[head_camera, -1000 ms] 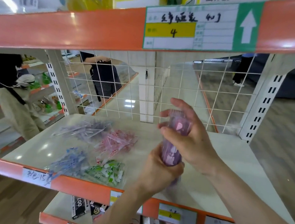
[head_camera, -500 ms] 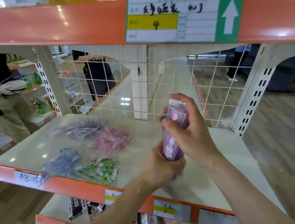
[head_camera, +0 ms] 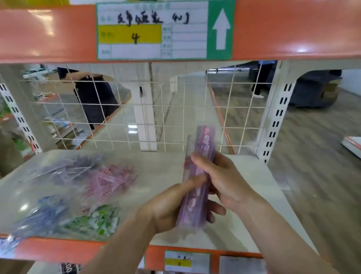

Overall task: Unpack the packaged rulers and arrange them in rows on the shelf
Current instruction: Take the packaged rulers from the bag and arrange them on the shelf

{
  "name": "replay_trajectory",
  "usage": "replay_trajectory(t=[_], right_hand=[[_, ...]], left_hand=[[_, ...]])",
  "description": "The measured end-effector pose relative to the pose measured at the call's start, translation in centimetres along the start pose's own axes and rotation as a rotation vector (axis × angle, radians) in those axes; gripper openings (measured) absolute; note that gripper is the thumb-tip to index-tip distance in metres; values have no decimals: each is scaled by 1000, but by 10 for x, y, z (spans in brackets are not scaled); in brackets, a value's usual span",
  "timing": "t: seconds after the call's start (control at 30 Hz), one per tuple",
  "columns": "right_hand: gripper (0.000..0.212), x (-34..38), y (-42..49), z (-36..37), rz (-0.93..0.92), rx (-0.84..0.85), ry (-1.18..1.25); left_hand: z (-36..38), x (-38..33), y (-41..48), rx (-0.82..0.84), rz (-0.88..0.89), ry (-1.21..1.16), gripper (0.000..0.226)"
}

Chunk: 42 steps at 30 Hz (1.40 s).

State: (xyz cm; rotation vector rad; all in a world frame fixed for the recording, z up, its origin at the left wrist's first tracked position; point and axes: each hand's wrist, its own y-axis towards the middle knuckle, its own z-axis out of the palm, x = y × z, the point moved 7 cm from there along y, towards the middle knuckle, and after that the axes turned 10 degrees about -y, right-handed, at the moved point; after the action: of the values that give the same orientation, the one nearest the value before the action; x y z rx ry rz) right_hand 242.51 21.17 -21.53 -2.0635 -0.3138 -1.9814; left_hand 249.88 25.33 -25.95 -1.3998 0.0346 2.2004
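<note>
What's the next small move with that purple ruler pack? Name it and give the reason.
Probably work the purple ruler pack open at its top end. The left hand grips it low, the right hand pinches it higher up, and it stands upright over the shelf, apparently not yet unwrapped.

Retail shop, by the racking: orange-fronted steel shelf (head_camera: 269, 178) under right grip (head_camera: 223, 181), slotted upright (head_camera: 275, 122) to its right, wire mesh (head_camera: 176, 119) behind, price label (head_camera: 153, 30) w/ handwritten "4" above. Bagged goods (head_camera: 109, 178) left of left grip (head_camera: 167, 207); more shelving beyond mesh.
</note>
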Motion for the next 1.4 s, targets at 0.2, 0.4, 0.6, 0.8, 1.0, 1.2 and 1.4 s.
replay_trajectory(t=[0.2,0.4,0.6,0.8,1.0,1.2,1.4], right_hand=[[19,-5,-4,-46,1,-194,-433],[15,-30,-22,-57,78,-155,-291],[4,-40,-25,-68,133,-225,-58],[9,-37,-26,-73,93,-260,-126],[22,-40,-26,-74,105,-291,-33],[25,-38,-24,-75,114,-287,-56],[17,-42,-26,-79,160,-264,-44]], left_hand=[[5,18,27,-178,17,-303,22],[2,20,28,-280,133,-214,21],[-2,19,27,-311,166,-237,29],[1,19,25,-290,164,-180,33],[1,20,23,-325,162,-152,13],[1,16,20,-367,230,-199,15],[6,15,18,-380,261,-166,20]])
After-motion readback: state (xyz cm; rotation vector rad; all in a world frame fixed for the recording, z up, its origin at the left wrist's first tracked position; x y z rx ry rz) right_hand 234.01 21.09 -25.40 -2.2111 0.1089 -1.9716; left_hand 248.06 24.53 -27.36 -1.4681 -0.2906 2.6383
